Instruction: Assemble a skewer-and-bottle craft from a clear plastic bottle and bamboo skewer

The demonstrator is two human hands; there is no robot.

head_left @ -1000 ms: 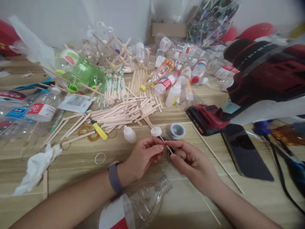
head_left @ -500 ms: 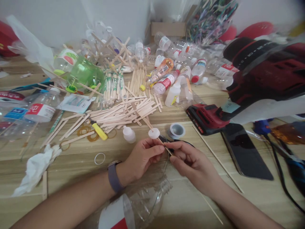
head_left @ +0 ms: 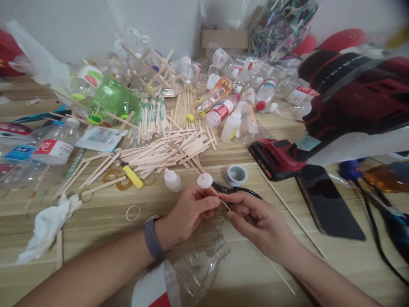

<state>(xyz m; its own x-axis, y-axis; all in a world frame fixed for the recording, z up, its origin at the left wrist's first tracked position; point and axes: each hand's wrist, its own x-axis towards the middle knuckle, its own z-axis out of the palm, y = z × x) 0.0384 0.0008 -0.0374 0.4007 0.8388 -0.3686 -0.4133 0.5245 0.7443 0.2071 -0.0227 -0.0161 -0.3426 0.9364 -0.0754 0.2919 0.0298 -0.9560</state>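
Note:
A thin wooden skewer (head_left: 225, 204) runs through a white bottle cap (head_left: 205, 181) and is pinched by both hands below the cap. My left hand (head_left: 195, 209) is closed on it, thumb on top, just under the cap. My right hand (head_left: 252, 217) grips the lower stretch between thumb and fingers. Beneath my hands lies a clear plastic bottle (head_left: 194, 273) on its side, its neck toward my right hand, with a thin wire near the neck. Black-handled scissors (head_left: 246, 190) lie partly hidden behind my right hand.
A small white dropper bottle (head_left: 172, 180) and a grey roll of tape (head_left: 236, 175) stand beyond my hands. Craft sticks (head_left: 159, 153) are heaped behind, with many plastic bottles further back. At right are a red power tool (head_left: 345, 115), a phone (head_left: 330, 202) and a loose stick (head_left: 292, 213).
The cap and skewer have shifted very slightly left and down. Both hands keep their grip, and the view has moved a little.

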